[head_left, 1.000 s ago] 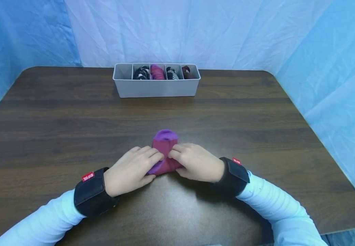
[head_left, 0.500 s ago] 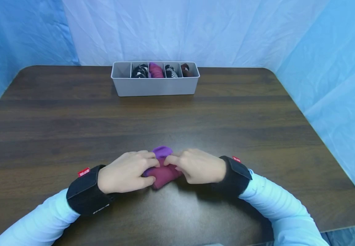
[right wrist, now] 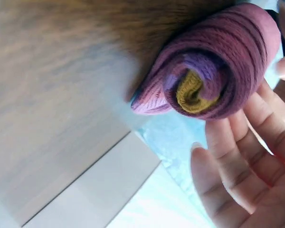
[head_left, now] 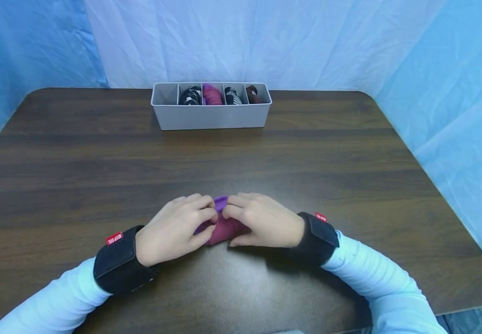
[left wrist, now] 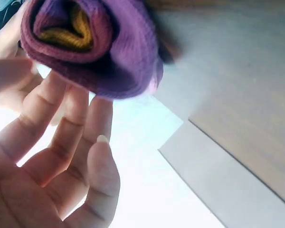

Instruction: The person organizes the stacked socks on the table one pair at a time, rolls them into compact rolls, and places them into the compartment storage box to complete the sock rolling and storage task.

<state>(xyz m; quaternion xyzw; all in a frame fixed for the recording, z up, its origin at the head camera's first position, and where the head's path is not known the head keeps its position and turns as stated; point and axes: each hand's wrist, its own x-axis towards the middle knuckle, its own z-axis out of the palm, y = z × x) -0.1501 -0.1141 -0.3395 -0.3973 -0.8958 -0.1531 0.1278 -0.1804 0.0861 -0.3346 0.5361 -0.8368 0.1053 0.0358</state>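
A maroon sock [head_left: 224, 228] with a purple toe [head_left: 221, 202] lies rolled up on the dark wooden table [head_left: 78, 162], near the front middle. My left hand [head_left: 182, 225] grips the roll's left end and my right hand [head_left: 257, 218] grips its right end, fingers over the top and thumbs on the near side. In the left wrist view the sock roll [left wrist: 90, 47] shows a yellow core, with my left hand's fingers [left wrist: 61, 156] under it. The right wrist view shows the sock roll [right wrist: 213, 66] end-on beside my right hand's fingers [right wrist: 247, 166].
A grey divided organiser [head_left: 210, 118] stands at the back middle of the table. It holds several rolled socks, and its leftmost compartment [head_left: 164, 95] looks empty. Blue sheeting surrounds the table on three sides.
The sock has been rolled further away from me, so only a sliver of the purple toe still shows. Both hands shifted slightly forward with the roll.
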